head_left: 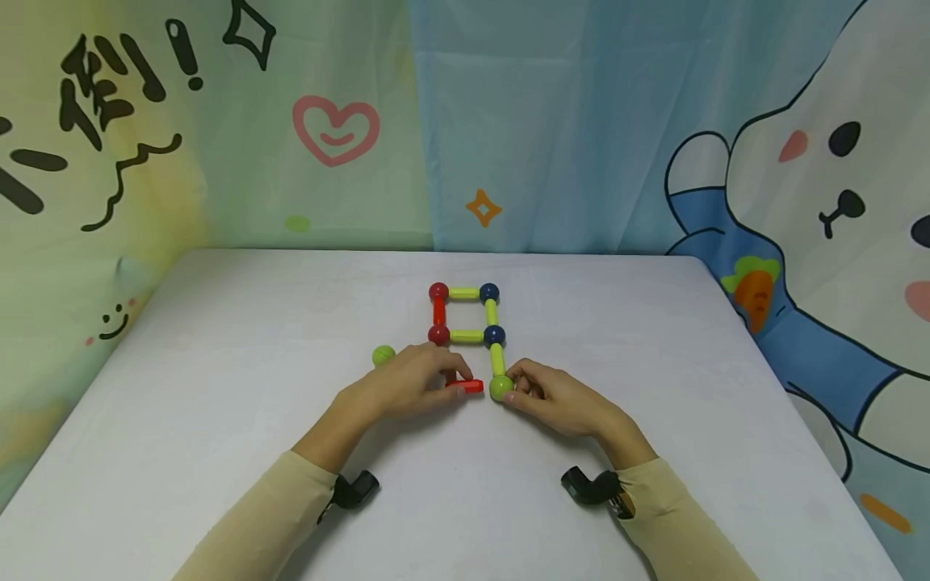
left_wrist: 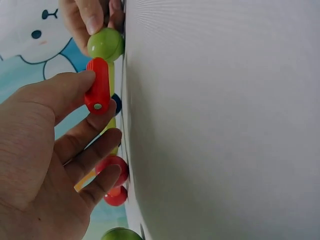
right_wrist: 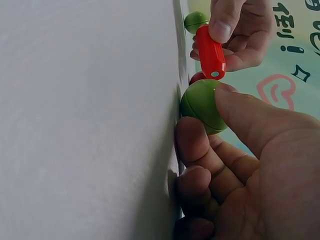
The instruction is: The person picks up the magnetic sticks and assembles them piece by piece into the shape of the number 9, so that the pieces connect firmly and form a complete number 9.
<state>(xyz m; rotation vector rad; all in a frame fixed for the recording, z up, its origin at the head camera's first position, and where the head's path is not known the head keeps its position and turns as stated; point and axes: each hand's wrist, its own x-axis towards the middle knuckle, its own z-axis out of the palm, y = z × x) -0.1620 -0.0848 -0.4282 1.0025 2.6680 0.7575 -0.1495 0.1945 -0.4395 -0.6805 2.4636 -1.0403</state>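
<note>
My left hand (head_left: pixel 407 381) pinches a short red rod (head_left: pixel 468 386) between thumb and fingers; a pale round end shows on it (left_wrist: pixel 97 106). Just right of that rod, my right hand (head_left: pixel 563 397) pinches a green ball (head_left: pixel 500 388) at the table. A yellow-green rod (head_left: pixel 497 360) runs from this ball up to a dark blue ball (head_left: pixel 494 336). That corner belongs to a square of yellow-green rods, one red rod (head_left: pixel 439 312), two red balls and two blue balls. Between the held red rod and the green ball a small gap shows in the head view.
A loose green ball (head_left: pixel 383 355) lies left of the square, partly behind my left hand. Everything stands on a white table (head_left: pixel 218 387). A printed curtain (head_left: pixel 552 121) hangs behind the table's far edge. A black wrist camera (head_left: pixel 356 490) sits on each forearm.
</note>
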